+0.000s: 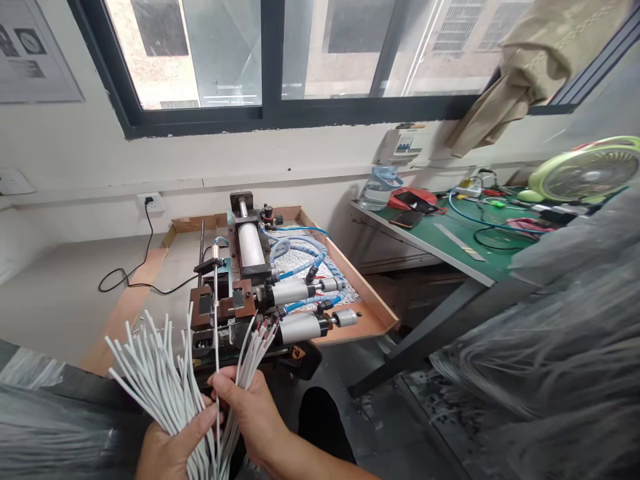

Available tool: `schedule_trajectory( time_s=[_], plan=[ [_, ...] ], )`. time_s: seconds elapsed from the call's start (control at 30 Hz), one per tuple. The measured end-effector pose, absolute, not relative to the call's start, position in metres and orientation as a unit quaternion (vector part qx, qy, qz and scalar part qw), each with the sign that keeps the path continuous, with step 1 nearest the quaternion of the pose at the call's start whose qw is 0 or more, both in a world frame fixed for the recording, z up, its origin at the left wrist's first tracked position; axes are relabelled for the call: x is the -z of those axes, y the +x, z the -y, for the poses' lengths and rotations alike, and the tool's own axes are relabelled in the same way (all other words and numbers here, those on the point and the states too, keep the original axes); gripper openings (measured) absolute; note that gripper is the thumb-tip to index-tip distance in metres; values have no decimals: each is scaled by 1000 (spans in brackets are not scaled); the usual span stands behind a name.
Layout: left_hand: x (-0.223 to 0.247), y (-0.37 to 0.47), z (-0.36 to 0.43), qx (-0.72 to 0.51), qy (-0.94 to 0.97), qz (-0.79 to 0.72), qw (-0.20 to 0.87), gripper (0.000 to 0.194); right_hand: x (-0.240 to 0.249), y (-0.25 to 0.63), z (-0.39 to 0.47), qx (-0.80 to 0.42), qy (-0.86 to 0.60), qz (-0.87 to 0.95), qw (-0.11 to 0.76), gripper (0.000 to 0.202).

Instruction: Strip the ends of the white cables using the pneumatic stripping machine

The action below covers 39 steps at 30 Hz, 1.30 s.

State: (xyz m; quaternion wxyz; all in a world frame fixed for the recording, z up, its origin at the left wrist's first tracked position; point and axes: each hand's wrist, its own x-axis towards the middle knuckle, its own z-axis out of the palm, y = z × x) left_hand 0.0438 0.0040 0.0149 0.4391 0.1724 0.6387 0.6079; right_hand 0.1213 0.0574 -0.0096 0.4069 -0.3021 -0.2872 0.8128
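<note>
My left hand (180, 440) is wrapped round a thick bundle of white cables (160, 377) whose ends fan out to the upper left. Close beside it, my right hand (250, 407) grips a smaller bunch of white cables (257, 347) with reddish ends. Between its thumb and fingers one single white cable (216, 333) runs straight up toward the machine. That machine (245, 300) has silver cylinders, brown blocks and blue air hoses (300, 267), and stands just beyond my hands. Whether the cable's tip is inside the machine's clamp is too small to tell.
A wooden-edged tray (380, 310) surrounds the machine. At the right, a green table (450, 247) carries a water jug (379, 190), a red pouch (413, 199), a phone and a green fan (590, 173). Plastic-wrapped cables (545, 353) fill the lower right. A black cord (135, 280) lies at the left.
</note>
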Motion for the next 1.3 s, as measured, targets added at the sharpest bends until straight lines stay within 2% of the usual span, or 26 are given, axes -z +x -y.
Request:
schedule_trajectory(
  time_s=[0.17,0.67,1.03,1.3],
  plan=[
    [-3,34,-1,-599,141,-621,486,21,12,123,-62,-772,-335,310,442,20],
    [-8,37,-2,-610,136,-626,466,24,23,123,-56,-740,-349,319,478,23],
    [-8,35,-1,-604,124,-625,478,24,17,119,-62,-774,-362,262,448,16],
    [-5,31,2,-635,139,-617,444,24,29,124,-69,-772,-300,351,437,22]
  ],
)
